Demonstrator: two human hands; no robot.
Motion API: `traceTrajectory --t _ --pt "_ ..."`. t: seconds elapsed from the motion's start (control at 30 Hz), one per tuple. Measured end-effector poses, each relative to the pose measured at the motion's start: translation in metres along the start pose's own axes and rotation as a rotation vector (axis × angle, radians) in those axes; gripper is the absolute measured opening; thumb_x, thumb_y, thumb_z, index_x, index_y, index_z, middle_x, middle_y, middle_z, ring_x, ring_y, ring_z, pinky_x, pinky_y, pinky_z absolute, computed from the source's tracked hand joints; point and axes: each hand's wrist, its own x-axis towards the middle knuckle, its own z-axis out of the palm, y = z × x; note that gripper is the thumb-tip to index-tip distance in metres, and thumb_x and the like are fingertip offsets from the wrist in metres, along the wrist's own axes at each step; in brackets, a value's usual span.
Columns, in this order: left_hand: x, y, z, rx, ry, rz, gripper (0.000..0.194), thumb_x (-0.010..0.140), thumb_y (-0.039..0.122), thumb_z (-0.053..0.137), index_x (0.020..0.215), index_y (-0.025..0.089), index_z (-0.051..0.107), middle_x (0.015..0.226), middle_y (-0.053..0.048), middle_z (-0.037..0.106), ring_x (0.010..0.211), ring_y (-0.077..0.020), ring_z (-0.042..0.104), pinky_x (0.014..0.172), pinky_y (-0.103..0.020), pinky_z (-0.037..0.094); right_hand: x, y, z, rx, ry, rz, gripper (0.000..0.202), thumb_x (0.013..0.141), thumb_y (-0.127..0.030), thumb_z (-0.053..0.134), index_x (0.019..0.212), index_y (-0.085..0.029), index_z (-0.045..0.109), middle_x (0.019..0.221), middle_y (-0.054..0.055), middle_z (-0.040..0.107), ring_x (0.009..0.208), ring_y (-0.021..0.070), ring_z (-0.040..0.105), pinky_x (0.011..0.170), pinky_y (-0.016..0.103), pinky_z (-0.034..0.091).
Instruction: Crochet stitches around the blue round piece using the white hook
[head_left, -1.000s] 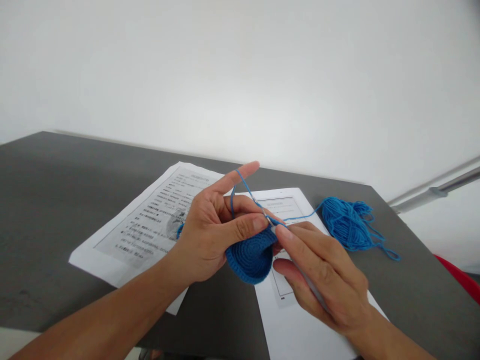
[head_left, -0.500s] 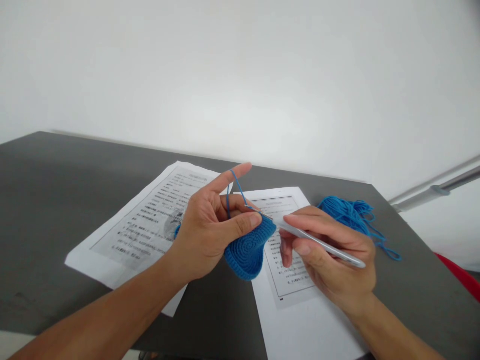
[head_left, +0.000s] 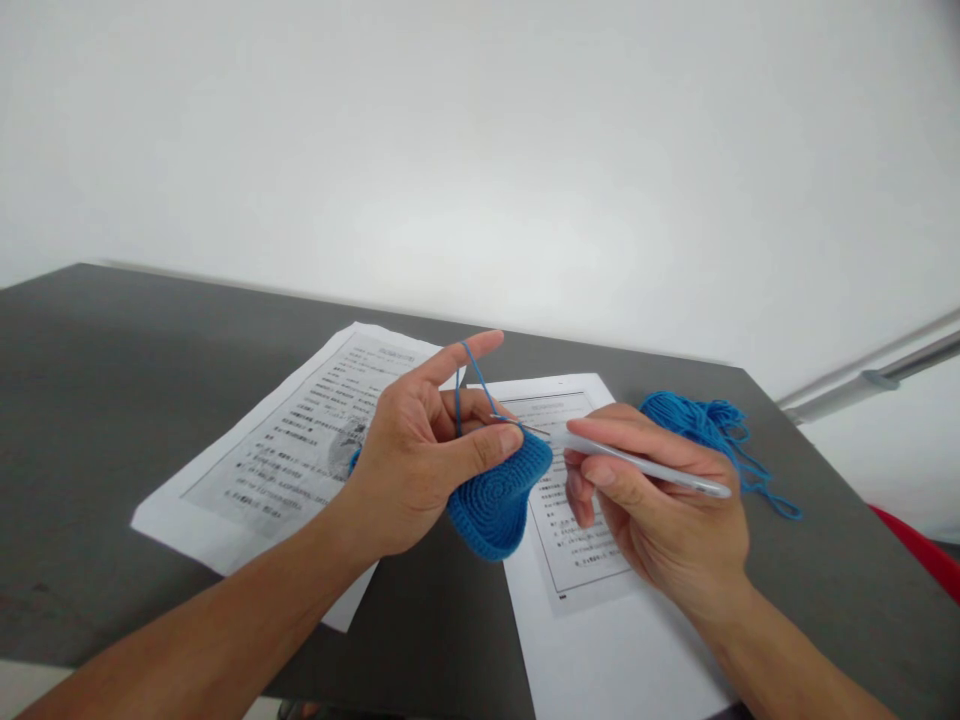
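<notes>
My left hand (head_left: 420,450) pinches the upper edge of a round blue crocheted piece (head_left: 491,505), its index finger stretched out with a strand of blue yarn (head_left: 476,370) looped over it. The yarn runs down to the tip of a crochet hook (head_left: 652,462). My right hand (head_left: 660,490) grips the hook's pale handle between thumb and fingers. The thin metal shaft points left and lies at the top edge of the blue piece, close to my left thumb.
Two printed sheets, a left one (head_left: 255,470) and a right one (head_left: 600,620), lie on the dark table (head_left: 150,350) beneath my hands. A loose bundle of blue yarn (head_left: 694,420) rests behind my right hand. A metal rail (head_left: 877,383) and a red object (head_left: 919,550) are at the right.
The rear end of the hook's handle has risen, so the hook lies flatter. My right hand has turned slightly with it. My left hand has barely moved.
</notes>
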Motion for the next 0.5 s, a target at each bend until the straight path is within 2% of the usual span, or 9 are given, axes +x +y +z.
traceTrajectory --t 0.17,0.5 --pt "0.000 0.000 0.001 0.015 -0.013 -0.022 0.097 0.071 0.013 0.093 0.156 0.014 0.045 0.073 0.001 0.074 0.057 -0.0092 0.064 0.052 -0.017 0.052 0.005 -0.006 -0.004 0.008 0.059 -0.034 0.015 0.087 -0.020 0.084 0.099 -0.026 0.087 0.079 0.002 0.070 0.051 0.0098 0.065 0.041 0.022 0.051" --pt "0.002 0.004 -0.002 0.052 -0.104 -0.079 0.098 0.072 0.009 0.091 0.157 0.011 0.042 0.070 0.004 0.071 0.055 -0.0071 0.059 0.049 -0.014 0.047 0.003 -0.006 -0.014 -0.098 0.000 -0.160 0.019 0.092 -0.017 0.078 0.108 -0.026 0.085 0.080 0.003 0.072 0.056 0.0114 0.066 0.045 0.025 0.048"
